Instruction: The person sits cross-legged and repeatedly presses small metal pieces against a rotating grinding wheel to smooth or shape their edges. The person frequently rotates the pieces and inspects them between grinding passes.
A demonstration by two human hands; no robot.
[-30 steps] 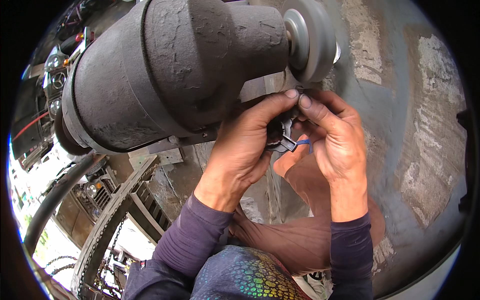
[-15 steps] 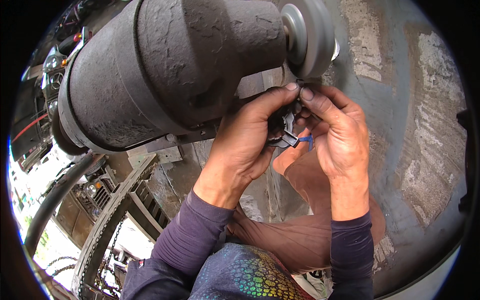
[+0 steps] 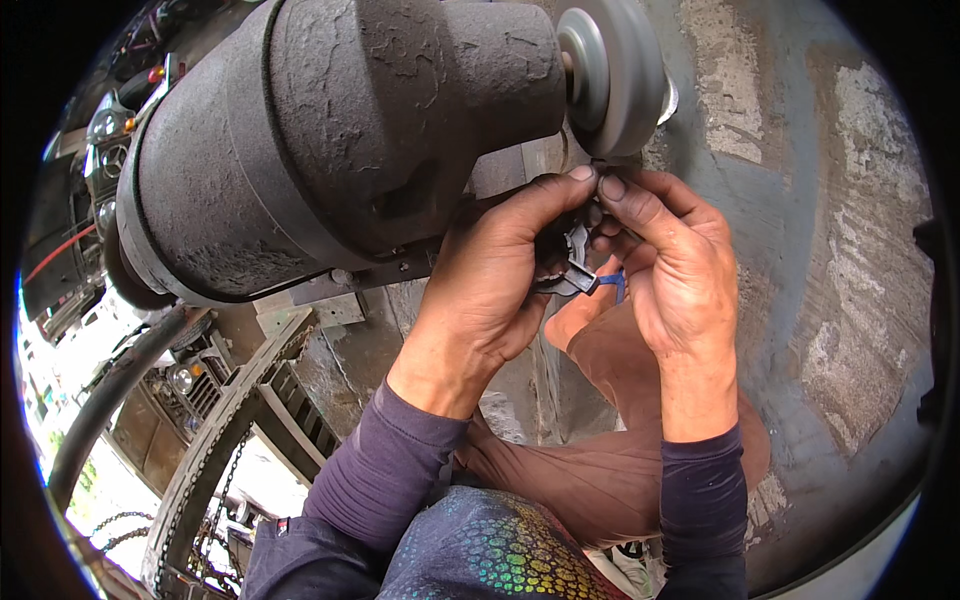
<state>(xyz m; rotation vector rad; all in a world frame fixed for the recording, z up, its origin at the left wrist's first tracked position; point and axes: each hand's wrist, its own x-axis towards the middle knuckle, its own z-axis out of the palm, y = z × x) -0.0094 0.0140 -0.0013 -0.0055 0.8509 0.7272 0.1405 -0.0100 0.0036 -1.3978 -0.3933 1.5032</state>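
My left hand [image 3: 485,265] and my right hand [image 3: 685,265] meet just under the grey grinding wheel [image 3: 630,85] of a bench grinder [image 3: 330,130]. Both thumbs and fingertips pinch a small dark piece [image 3: 599,163] at the wheel's lower rim. Most of that piece is covered by my fingers, so its kind cannot be made out. Between the palms shows a dark thing with pale grey edges [image 3: 572,279], beside a blue strip [image 3: 613,282]; whether my hands hold it is unclear. Both hands are closed.
The grinder's dark, rough housing fills the upper left, close to my left hand. My bent leg [image 3: 560,475] in brown trousers lies below the hands. A metal frame with a chain [image 3: 170,530] stands lower left, with vehicles beyond. Worn grey floor [image 3: 760,210] spreads at right.
Both hands keep their pinch at the wheel's lower rim. The grinder and wheel appear very slightly further left in the picture.
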